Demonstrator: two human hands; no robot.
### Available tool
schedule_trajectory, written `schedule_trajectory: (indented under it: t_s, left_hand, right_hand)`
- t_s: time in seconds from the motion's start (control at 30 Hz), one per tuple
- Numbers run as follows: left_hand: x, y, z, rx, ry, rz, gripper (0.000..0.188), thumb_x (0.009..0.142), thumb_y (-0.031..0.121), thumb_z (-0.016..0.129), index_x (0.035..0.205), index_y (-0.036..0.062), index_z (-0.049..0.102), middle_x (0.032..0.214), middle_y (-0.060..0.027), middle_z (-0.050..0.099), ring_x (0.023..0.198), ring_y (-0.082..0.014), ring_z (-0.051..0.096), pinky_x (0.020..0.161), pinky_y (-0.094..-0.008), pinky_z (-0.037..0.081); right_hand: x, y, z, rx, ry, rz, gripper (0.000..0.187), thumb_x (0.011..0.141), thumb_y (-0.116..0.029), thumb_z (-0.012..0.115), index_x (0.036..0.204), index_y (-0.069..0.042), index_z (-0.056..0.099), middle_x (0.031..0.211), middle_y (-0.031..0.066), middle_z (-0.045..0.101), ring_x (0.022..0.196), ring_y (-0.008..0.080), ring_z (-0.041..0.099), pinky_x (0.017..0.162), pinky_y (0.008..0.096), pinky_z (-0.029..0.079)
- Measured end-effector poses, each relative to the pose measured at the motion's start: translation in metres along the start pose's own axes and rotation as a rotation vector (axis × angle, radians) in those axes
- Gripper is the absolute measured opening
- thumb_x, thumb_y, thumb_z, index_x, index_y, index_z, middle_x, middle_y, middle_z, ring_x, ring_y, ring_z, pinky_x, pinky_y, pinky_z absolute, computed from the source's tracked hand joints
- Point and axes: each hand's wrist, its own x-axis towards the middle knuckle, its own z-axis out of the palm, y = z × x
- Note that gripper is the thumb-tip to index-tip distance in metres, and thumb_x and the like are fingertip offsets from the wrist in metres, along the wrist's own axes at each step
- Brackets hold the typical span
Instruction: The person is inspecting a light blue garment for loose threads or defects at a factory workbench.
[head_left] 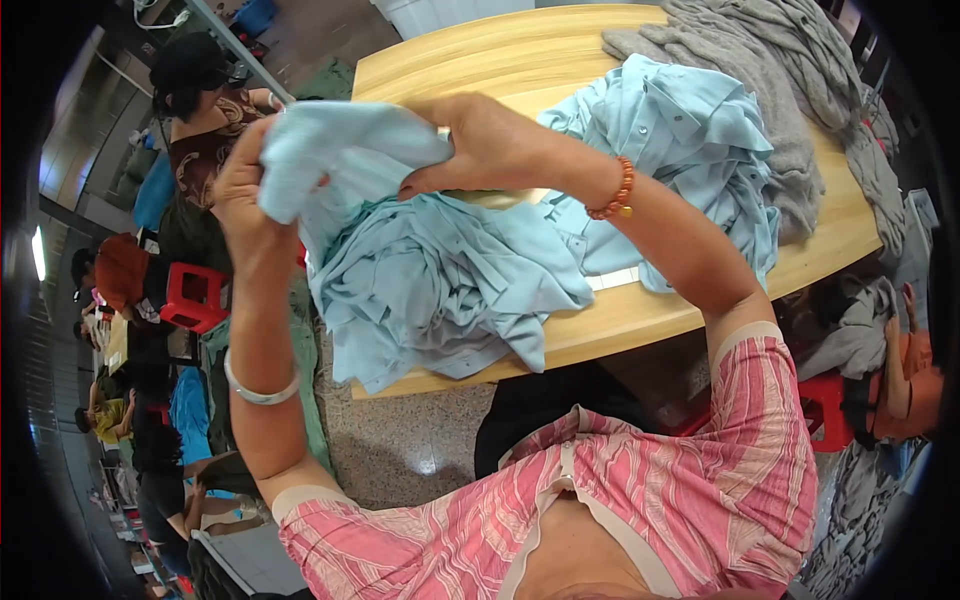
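Note:
Raised over the left part of the table, a light blue shirt (345, 145) is stretched between my two hands, its folded upper part blurred by motion. My left hand (243, 185) grips its left edge, and my right hand (475, 140) pinches the right edge between thumb and fingers. The lower part of the shirt hangs toward a crumpled heap of light blue shirts (450, 285) at the table's near left; where one ends and the other begins I cannot tell. A second light blue pile (670, 150) with small buttons lies beyond my right wrist.
The pale wooden table (450, 60) carries grey knitted cloth (740, 60) along its far right. Red stools (195, 297) stand on the left and right. Several people work at the left, one (200, 110) close to the table corner; another person (905, 370) sits at the right.

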Motion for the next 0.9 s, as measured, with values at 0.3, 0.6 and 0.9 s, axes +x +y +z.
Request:
schedule_trajectory:
  t_s: [0.3,0.6,0.9]
  left_hand:
    - [0.001,0.132,-0.080,0.277,0.453,0.464,0.025,0.094,0.011,0.052,0.112,-0.0040,0.059,0.098,-0.0128,0.066,0.084,-0.0188,0.065,0.077,-0.0276,0.054]
    - [-0.015,0.230,-0.128,0.894,0.387,0.727,0.019,0.090,0.009,0.057,0.105,-0.0007,0.065,0.097,-0.0092,0.068,0.083,-0.0134,0.064,0.073,-0.0245,0.052]
    - [-0.055,0.273,-0.255,1.687,0.074,1.110,0.031,0.097,0.018,0.042,0.119,-0.0010,0.054,0.113,-0.0147,0.062,0.094,-0.0189,0.065,0.075,-0.0310,0.056]
  right_hand:
    - [-0.007,0.034,0.076,-0.373,-0.066,0.347,0.103,0.063,-0.040,0.081,0.144,-0.012,0.023,0.130,0.0238,0.041,0.120,0.0379,0.041,0.099,0.0456,0.037]
    - [0.018,-0.050,0.144,0.194,-0.236,-0.124,0.096,0.068,-0.034,0.080,0.144,-0.013,0.027,0.127,0.0233,0.045,0.120,0.0353,0.043,0.102,0.0451,0.035]
    - [0.012,-0.108,0.129,0.527,-0.323,-0.269,0.018,0.088,-0.019,0.064,0.094,-0.002,0.064,0.080,0.0014,0.063,0.072,0.0068,0.056,0.063,0.0264,0.046]
